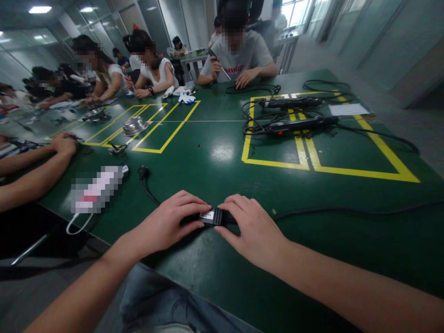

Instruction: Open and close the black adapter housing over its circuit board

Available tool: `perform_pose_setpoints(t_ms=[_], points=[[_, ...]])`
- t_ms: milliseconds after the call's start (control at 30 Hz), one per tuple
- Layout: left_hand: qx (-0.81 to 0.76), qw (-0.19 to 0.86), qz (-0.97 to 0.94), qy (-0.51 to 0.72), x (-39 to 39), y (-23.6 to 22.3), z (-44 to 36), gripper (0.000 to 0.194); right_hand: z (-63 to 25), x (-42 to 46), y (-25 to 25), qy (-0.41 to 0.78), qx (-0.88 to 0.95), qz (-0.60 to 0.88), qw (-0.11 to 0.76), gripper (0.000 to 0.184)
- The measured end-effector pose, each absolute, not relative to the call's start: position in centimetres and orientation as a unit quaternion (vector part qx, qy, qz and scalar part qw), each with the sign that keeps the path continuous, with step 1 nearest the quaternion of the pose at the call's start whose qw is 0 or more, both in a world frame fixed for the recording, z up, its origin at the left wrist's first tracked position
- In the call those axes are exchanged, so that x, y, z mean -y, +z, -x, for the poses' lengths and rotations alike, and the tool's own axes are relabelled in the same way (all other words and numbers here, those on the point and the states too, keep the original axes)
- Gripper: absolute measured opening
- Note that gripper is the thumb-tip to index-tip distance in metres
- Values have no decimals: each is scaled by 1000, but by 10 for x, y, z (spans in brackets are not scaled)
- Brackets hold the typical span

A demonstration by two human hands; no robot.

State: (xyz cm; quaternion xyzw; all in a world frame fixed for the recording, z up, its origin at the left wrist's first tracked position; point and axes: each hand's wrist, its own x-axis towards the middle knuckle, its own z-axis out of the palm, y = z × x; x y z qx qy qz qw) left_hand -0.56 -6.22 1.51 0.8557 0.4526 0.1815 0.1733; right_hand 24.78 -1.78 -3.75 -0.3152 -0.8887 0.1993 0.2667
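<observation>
Your left hand (176, 217) pinches a black box (212, 216) near the table's (194, 173) front edge. Your right hand (251, 226) grips its other end.

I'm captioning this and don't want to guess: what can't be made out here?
All head view:
Label on the black block: print too small.
Cord from the plug: partly hidden behind the left hand.
Black cable: partly behind the right hand, far end cut off by the right edge.
White item at left: blurred by pixelation.
</observation>
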Motion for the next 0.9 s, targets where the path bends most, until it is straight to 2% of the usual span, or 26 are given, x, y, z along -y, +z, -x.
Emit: perform_pose_setpoints(t_ms=[400,467,567,667,767,900], points=[[-468,196,-843,179,64,15,6,27,-246,19,-33,190,900,314,236,26],[-472,220,-837,170,62,18,8,27,-247,20,-34,190,896,321,240,33],[-477,251,-822,185,57,21,10,26,-247,21,-37,204,880,339,263,56],[-538,208,-780,244,49,17,10,29,-249,22,-39,220,866,347,285,63],[-589,152,-755,247,37,8,5,27,-249,21,-38,215,870,338,287,48],[-559,182,-788,181,24,5,-1,16,-249,20,-35,204,889,317,259,15]])
